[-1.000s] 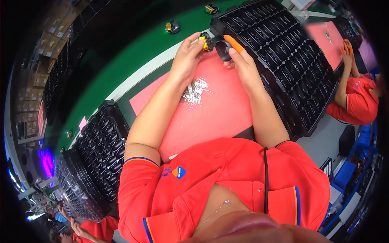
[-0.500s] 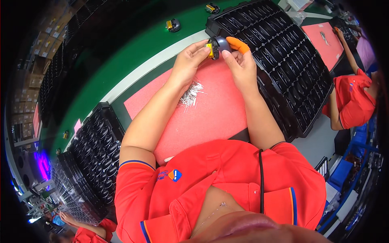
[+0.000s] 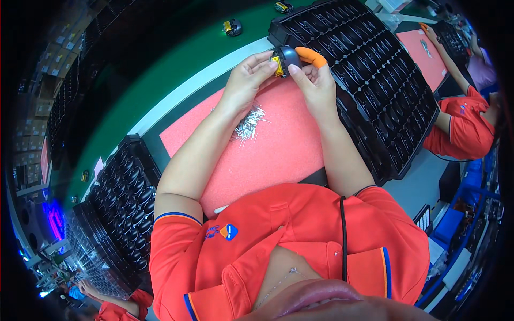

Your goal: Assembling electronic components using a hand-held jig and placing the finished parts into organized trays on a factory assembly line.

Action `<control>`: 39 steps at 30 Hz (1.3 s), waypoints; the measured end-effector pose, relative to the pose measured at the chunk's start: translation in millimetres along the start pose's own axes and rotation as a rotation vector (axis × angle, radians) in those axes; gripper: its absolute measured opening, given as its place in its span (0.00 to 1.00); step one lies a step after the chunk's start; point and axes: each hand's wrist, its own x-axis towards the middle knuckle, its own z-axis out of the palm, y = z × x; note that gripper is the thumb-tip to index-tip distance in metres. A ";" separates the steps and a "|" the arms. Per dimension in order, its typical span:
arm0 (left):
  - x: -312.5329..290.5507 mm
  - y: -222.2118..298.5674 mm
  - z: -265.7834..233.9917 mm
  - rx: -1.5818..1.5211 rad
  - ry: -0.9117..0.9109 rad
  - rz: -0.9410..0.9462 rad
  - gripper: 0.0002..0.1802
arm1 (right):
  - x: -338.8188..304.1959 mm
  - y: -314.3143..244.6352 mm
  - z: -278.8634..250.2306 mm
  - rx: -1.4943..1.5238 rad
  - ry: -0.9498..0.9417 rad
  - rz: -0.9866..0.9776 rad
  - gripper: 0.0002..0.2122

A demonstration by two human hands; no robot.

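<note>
Above the far edge of a pink foam mat (image 3: 284, 139), both my hands hold a small rounded device (image 3: 290, 57) with a dark grey shell and a black inner part. My left hand (image 3: 247, 80) pinches the inner side, its thumb beside a yellow block (image 3: 277, 66). My right hand (image 3: 318, 85) grips the smooth shell between thumb and fingers; an orange finger cover (image 3: 310, 55) shows on it. Beside my left wrist, a loose pile of thin silvery pieces (image 3: 250, 124) lies on the mat.
Black moulded trays (image 3: 369, 69) are stacked at my right, more trays (image 3: 126, 187) at my left. Beyond a pale rail (image 3: 198, 80), similar devices (image 3: 232, 28) sit on a green surface (image 3: 160, 69). A co-worker in red (image 3: 465, 125) reaches over another pink mat (image 3: 423, 56) at far right.
The grey shell and black inner part now look closer together in my hands. The devices on the green surface have shifted slightly right and farther away. The right-hand co-worker's arm has moved.
</note>
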 end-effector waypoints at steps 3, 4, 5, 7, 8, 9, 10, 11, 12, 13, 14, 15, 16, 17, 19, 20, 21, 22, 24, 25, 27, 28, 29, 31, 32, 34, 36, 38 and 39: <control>0.7 -0.2 -0.6 -0.001 0.000 0.004 0.21 | 0.2 -1.7 -0.4 -0.005 0.009 0.036 0.21; 1.5 -1.2 -1.2 -0.002 0.002 0.006 0.21 | 0.9 -0.3 -0.6 -0.004 0.027 0.017 0.21; 1.8 -1.7 -1.3 -0.003 0.001 0.006 0.21 | 1.2 0.9 -0.8 -0.004 0.045 -0.002 0.22; 2.1 -2.6 -1.7 -0.009 -0.003 0.007 0.22 | 0.1 2.2 -0.4 0.008 0.069 0.017 0.22; 2.2 -2.8 -1.8 -0.009 -0.003 0.007 0.22 | -0.4 2.6 -0.1 0.021 0.092 0.035 0.23; 2.4 -2.8 -1.7 0.005 0.006 0.014 0.21 | -0.3 2.2 -0.3 0.020 0.092 0.036 0.23; 2.6 -2.9 -1.7 0.018 0.015 0.022 0.21 | 0.2 1.3 -0.5 -0.006 0.081 0.017 0.22; 2.3 -2.6 -1.7 0.017 0.015 0.020 0.21 | 0.6 0.4 -0.8 -0.032 0.070 -0.002 0.22; 1.6 -2.0 -1.8 0.034 0.015 0.031 0.21 | 0.8 -0.7 -0.8 -0.033 0.070 -0.001 0.22; 1.2 -1.4 -1.5 0.051 0.015 0.043 0.21 | 0.9 -2.7 -1.0 -0.059 0.077 0.002 0.22; 1.3 -1.7 -1.7 0.050 0.014 0.043 0.21 | 0.7 -3.6 -1.2 -0.085 0.085 0.005 0.22; 1.4 -2.0 -1.9 0.056 0.018 0.059 0.20 | 0.8 -2.5 -1.4 -0.087 0.085 0.006 0.22; 1.8 -2.4 -1.8 0.063 0.020 0.075 0.20 | 1.4 -0.2 -1.5 -0.095 0.086 -0.002 0.22; 1.9 -2.8 -1.3 0.062 0.019 0.074 0.20 | 1.9 1.1 -1.7 -0.103 0.086 -0.010 0.23; 1.6 -3.4 -0.1 0.082 0.046 0.114 0.19 | 2.1 1.4 -1.6 -0.100 0.077 -0.005 0.23; 1.1 -3.0 0.9 0.082 0.045 0.112 0.19 | 2.0 1.7 -1.7 -0.097 0.068 -0.001 0.23; 0.2 -1.8 2.2 0.084 0.051 0.097 0.19 | 2.3 2.4 -2.1 -0.097 0.070 0.001 0.23; -0.3 -1.1 2.8 0.087 0.059 0.084 0.19 | 2.9 3.0 -2.3 -0.098 0.065 0.012 0.23; -0.2 -2.6 2.2 0.071 0.049 0.089 0.19 | 2.6 1.6 -2.7 -0.099 0.062 0.024 0.24; 0.0 -3.5 1.6 0.056 0.040 0.095 0.19 | 1.9 -1.7 -2.7 -0.094 0.053 0.051 0.24; 2.0 -5.6 -1.1 0.070 0.038 0.108 0.20 | 1.2 -3.2 -0.7 -0.089 0.043 0.078 0.24; 2.6 -5.5 -1.0 0.083 0.036 0.119 0.20 | 0.9 -2.1 0.9 -0.012 0.034 0.086 0.24; 2.3 -5.0 -0.2 0.083 0.035 0.118 0.20 | 0.8 -1.5 1.7 0.065 0.025 0.094 0.23; 0.7 -2.5 2.2 0.043 0.050 0.095 0.21 | 1.5 -2.6 1.3 0.026 0.009 0.130 0.23; 0.7 -2.4 1.8 0.043 0.051 0.096 0.21 | 2.0 -3.1 1.3 -0.012 -0.007 0.165 0.22; 1.2 -2.4 0.1 0.046 0.029 0.067 0.23 | 1.7 2.7 4.3 0.033 0.011 0.128 0.22; 0.9 -2.3 0.2 0.037 0.027 0.055 0.23 | 1.4 3.7 4.7 0.078 0.031 0.090 0.23; 0.2 -0.7 0.6 0.026 0.024 0.044 0.24 | 0.9 -0.3 3.8 0.087 0.000 0.141 0.22; -0.6 1.8 1.0 0.053 0.035 0.030 0.24 | 0.2 -1.6 3.9 0.086 0.001 0.140 0.22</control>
